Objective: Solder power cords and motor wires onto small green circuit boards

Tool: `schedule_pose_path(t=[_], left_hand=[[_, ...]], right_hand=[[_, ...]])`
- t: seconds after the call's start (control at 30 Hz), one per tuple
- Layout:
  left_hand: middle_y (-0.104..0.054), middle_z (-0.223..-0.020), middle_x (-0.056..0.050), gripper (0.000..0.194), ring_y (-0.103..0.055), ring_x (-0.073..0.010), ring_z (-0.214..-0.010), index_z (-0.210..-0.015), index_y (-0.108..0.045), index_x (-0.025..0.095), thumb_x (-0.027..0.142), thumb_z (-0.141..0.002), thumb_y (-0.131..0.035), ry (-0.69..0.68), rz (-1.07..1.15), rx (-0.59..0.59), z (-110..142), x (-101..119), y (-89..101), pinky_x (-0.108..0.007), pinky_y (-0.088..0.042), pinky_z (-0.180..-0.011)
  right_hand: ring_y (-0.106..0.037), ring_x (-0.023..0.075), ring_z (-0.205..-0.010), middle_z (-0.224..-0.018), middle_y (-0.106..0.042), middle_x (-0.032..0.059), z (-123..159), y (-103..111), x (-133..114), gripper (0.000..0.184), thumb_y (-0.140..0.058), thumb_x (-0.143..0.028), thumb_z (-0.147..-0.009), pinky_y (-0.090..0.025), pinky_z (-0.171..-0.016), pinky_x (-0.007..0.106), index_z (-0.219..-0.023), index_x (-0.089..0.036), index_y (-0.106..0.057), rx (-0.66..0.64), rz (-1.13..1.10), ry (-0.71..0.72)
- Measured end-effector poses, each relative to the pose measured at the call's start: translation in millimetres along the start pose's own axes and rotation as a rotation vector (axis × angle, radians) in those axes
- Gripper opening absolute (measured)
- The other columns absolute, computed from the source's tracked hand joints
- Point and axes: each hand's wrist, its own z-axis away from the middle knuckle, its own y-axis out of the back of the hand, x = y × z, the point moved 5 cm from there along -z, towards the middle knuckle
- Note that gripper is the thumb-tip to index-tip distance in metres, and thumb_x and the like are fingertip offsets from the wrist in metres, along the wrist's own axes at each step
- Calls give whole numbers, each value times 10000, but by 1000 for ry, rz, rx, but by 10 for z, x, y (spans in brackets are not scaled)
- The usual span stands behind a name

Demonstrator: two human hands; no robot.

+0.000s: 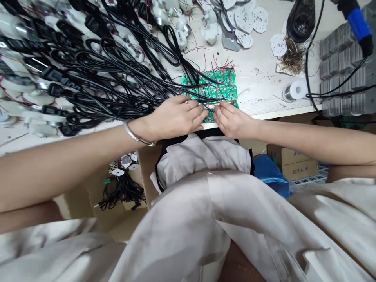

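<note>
A panel of green circuit boards [221, 92] lies at the table's front edge, with thin red and black wires standing up from it. My left hand [178, 115], a silver bangle on its wrist, rests over the panel's near left corner. Its fingers are curled together among the ends of the black cables [152, 84]. Facing it, my right hand [230, 118] is closed in a pinch at the near edge of the boards. Only a small gap parts the fingertips of the two hands. Whatever each hand grips is too small or hidden to make out.
White motor units [210, 29] crowd the left and back. White perforated plates [246, 21] lie behind the boards. To the right are a solder spool [293, 91], a blue-handled tool [357, 25] with its cord, and stacked grey parts [337, 74]. An open carton [117, 225] stands below left.
</note>
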Motion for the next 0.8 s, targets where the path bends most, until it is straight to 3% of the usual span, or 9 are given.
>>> schedule_pose_path(t=[0.07,0.17,0.3,0.5,0.67,0.73,0.8], left_hand=[[-758,-981,-125,471,-688,-241,-941,-1204,-689,80,367,-1100,-331,-48,-172,18,28,63,-56,-384,-572,-829],[-748,-939,-112,432,-690,-217,-921,-1119,-708,89,184,-1077,-289,-139,-241,38,11,133,-157,-361,-567,-792],[-734,-910,-109,459,-687,-198,-874,-1033,-721,95,93,-1041,-262,-220,-190,39,-36,157,-201,-345,-562,-759],[-721,-923,-119,506,-664,-220,-894,-1025,-710,100,74,-1031,-205,-277,-221,-158,-168,154,-127,-375,-543,-813],[-719,-1015,-163,530,-664,-251,-978,-1082,-692,61,42,-1008,-168,-323,-249,-259,-230,160,-94,-401,-535,-859],[-725,-1032,-175,521,-674,-251,-952,-1091,-695,51,65,-1020,-178,-253,-213,-211,-164,143,-127,-402,-546,-818],[-724,-1127,-191,489,-683,-246,-1008,-1178,-677,42,90,-1038,-212,-165,-161,-93,-46,126,-170,-408,-559,-858]], right_hand=[[-653,303,-1174,-1266,-661,315,-3,2,5,476,-266,-129,-997,-541,-1040,589,-1314,96,-541,10,24,7],[-662,290,-1175,-1286,-660,309,-14,55,-17,494,-235,-140,-1016,-536,-1081,544,-1330,95,-535,-44,71,60],[-612,365,-1290,-1354,-632,307,-28,125,-27,488,-362,-164,-985,-470,-1125,666,-1368,84,-534,-158,34,64],[-637,348,-1220,-1223,-724,181,-175,255,-70,454,-363,-135,-944,-387,-1135,749,-1267,-45,-668,-266,117,192],[-691,280,-1113,-1075,-765,119,-351,372,-60,463,-326,-53,-921,-387,-1219,619,-1143,-69,-733,-451,129,165],[-713,262,-1049,-1049,-771,124,-303,377,24,490,-271,-90,-971,-389,-1236,587,-1117,-78,-739,-470,135,132],[-712,254,-1071,-1129,-762,139,-169,351,145,528,-209,-191,-1038,-407,-1229,584,-1164,-104,-714,-392,53,82]])
